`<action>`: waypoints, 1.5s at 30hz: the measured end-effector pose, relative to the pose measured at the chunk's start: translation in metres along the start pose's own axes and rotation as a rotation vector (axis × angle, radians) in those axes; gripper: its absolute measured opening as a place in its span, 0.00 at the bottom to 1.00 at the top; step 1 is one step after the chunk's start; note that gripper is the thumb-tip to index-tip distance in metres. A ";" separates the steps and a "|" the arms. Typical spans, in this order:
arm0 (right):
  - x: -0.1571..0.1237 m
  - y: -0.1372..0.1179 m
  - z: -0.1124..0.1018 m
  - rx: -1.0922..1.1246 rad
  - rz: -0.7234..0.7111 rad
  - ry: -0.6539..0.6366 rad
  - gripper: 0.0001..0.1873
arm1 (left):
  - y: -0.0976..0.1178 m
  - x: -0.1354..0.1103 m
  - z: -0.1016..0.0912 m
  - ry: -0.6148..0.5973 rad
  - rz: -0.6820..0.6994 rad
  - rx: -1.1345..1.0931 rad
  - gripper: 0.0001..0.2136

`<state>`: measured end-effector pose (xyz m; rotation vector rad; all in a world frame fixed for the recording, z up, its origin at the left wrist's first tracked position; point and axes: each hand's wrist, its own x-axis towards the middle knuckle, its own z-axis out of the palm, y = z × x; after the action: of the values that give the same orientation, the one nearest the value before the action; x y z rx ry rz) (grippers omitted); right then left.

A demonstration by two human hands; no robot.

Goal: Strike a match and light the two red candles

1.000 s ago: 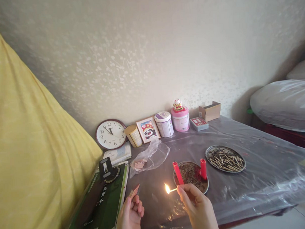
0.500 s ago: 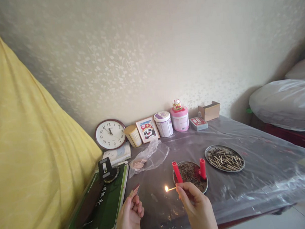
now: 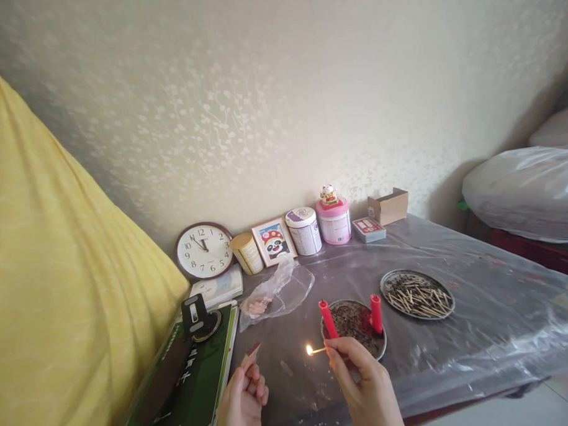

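My right hand (image 3: 362,384) pinches a burning match (image 3: 317,350), its small flame pointing left, just below the tilted red candle (image 3: 328,319). That candle and a second upright red candle (image 3: 376,314) stand on a round metal dish (image 3: 353,319) of burnt bits. Lower left, my left hand (image 3: 243,404) is closed on a small matchbox (image 3: 250,356), held over the table's front edge beside the green book (image 3: 187,378).
A second metal dish (image 3: 417,293) with several matches lies to the right. A crumpled plastic bag (image 3: 277,291), clock (image 3: 204,250), framed picture (image 3: 273,241), tins (image 3: 304,230) and small boxes line the wall. Yellow cloth (image 3: 58,295) fills the left. Plastic sheeting covers the table (image 3: 478,318).
The match flame has shrunk and my right hand has shifted slightly left and up toward the tilted candle. The left hand has stayed put.
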<state>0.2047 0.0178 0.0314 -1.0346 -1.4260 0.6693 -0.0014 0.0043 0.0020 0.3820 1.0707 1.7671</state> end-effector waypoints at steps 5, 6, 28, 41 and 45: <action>0.001 -0.002 0.000 0.006 -0.050 -0.007 0.09 | -0.001 0.000 -0.002 0.025 0.005 0.009 0.24; 0.001 -0.003 0.000 0.006 -0.054 -0.009 0.09 | -0.001 0.000 -0.002 0.025 0.004 0.012 0.24; 0.017 -0.012 -0.006 0.133 0.112 -0.022 0.12 | -0.002 0.003 -0.003 0.049 -0.003 -0.012 0.23; 0.047 -0.035 -0.030 0.487 0.303 0.288 0.16 | 0.004 0.004 -0.005 0.010 -0.052 -0.020 0.24; 0.051 -0.034 -0.033 0.459 0.320 0.330 0.17 | 0.003 0.006 -0.007 0.023 -0.070 -0.026 0.25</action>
<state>0.2346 0.0420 0.0891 -0.9560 -0.7770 0.9551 -0.0106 0.0058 -0.0008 0.3055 1.0642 1.7251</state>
